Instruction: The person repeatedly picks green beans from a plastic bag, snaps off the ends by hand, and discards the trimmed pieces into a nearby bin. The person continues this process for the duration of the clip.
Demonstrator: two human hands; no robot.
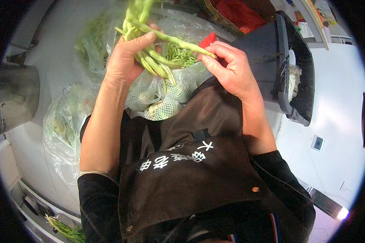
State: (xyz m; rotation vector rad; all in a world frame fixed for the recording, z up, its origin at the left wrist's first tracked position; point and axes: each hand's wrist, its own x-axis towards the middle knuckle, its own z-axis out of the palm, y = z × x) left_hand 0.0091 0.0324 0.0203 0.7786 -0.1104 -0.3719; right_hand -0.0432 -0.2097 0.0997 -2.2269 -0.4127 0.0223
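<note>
My left hand [126, 59] is wrapped around a bunch of flat green beans [152, 62], their ends sticking out above and below the fist. One long bean [173, 40] stretches from that bunch to my right hand [235, 71], which pinches its tip between thumb and fingers. Under my hands a clear plastic bag [200, 71] lies open around thinner, cut-looking green beans [182, 53]. Closer to my lap is pale produce in white foam netting [164, 107]. My brown apron [182, 188] bears white writing.
A metal pot [18, 97] stands at the left, near another clear bag [64, 130] of netted produce. To the right is a black plastic bin [281, 70] with scraps inside. Red material [237, 15] sits in a container ahead. Leafy greens [65, 229] lie at lower left.
</note>
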